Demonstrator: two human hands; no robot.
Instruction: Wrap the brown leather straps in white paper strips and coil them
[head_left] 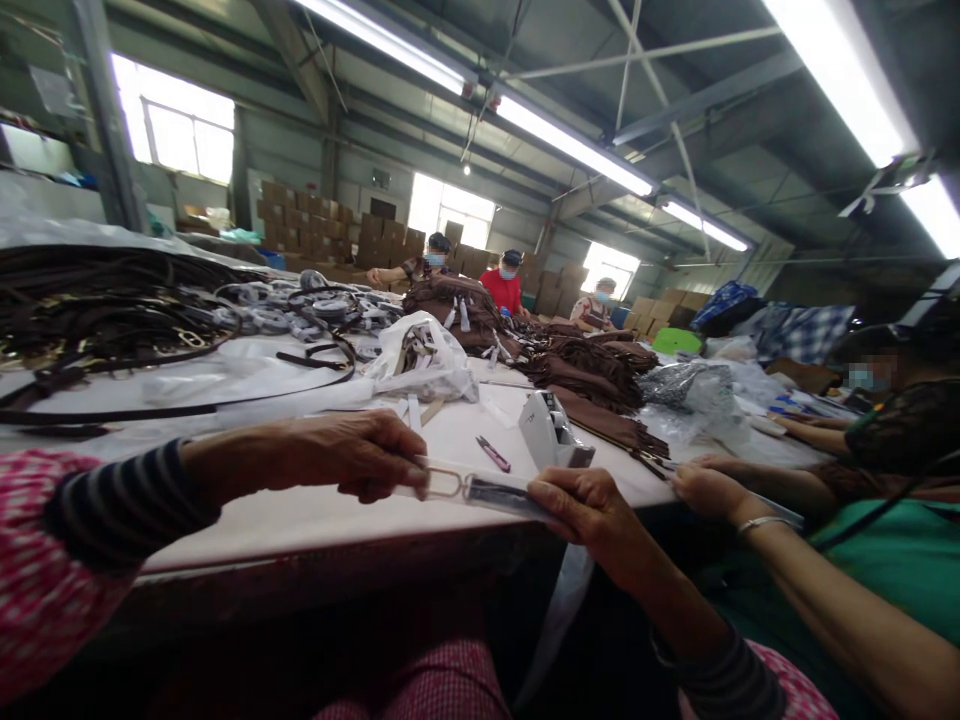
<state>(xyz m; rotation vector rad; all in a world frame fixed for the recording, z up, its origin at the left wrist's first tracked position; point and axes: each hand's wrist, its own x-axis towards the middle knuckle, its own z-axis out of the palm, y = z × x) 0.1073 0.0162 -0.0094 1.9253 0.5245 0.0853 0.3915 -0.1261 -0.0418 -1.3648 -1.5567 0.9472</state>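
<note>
We see our left hand (382,457) closed, its fingers pinching one end of a plastic-wrapped strap piece (496,493), though motion blurs the fingertips; our right hand (589,508) grips the other end, thumb on top. The piece stretches between the two hands, just above the near edge of the surface (300,515), with a metal loop (460,485) showing beside the left fingers. A pale strip (564,600) hangs below our right hand. Just beyond the piece we see pink snips (495,455) lying on the surface, with a white box (541,432) to their right. Farther back sit a clear plastic bag (442,375) of strips, brown pouches (589,375) in heaps and, to the left, dark straps (97,300) in a pile. On our right a co-worker's hand (712,490) reaches to the pouches' near end, and three masked people (504,290) stand across the surface.
</note>
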